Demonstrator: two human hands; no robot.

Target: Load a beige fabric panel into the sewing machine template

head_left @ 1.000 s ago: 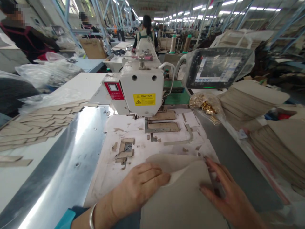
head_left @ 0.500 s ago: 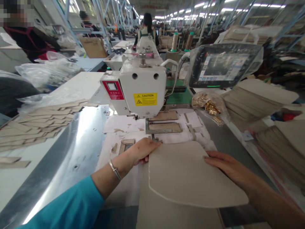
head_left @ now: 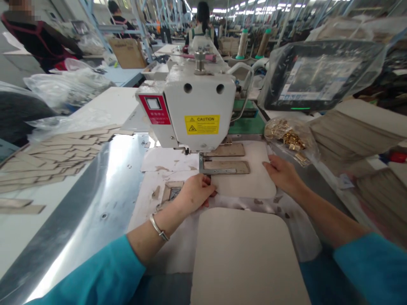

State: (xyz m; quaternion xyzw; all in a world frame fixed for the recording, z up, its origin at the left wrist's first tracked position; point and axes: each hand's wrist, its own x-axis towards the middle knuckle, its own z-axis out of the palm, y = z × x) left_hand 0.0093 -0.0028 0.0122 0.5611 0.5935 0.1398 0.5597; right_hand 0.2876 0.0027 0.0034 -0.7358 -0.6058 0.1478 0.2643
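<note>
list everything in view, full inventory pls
sewing machine head: one, white, yellow caution label, centre
metal clamp frame: one, silver, under the machine head
touchscreen: one, dark, bagged in clear plastic, right
plastic bag of gold metal fittings: one, clear and gold, right of the machine
rounded panels: two, beige, one between the hands, one nearer the person
stacked strips: many, beige, left on the table
stacked panels: many, beige, far right
co-workers: three, background
left hand: one, at the panel's left edge
right hand: one, at the panel's right edge
bangle: one, silver, left wrist
sleeves: two, teal, both forearms
</note>
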